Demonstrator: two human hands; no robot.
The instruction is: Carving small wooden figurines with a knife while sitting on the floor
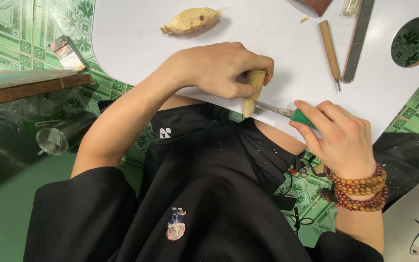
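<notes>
At table edge, upright wood piece

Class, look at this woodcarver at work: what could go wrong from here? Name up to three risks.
1. The blade points toward the left hand gripping the wood piece; a slip might cut the fingers.
2. The wood piece sits at the table edge above the lap, so a slip could send the blade toward the body.
3. The right hand holds the green handle near the blade and may slide forward.

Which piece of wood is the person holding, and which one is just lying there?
The left hand holds the small upright wood piece at the table's edge. The bigger carved wood piece lies alone farther up the white table.
</notes>
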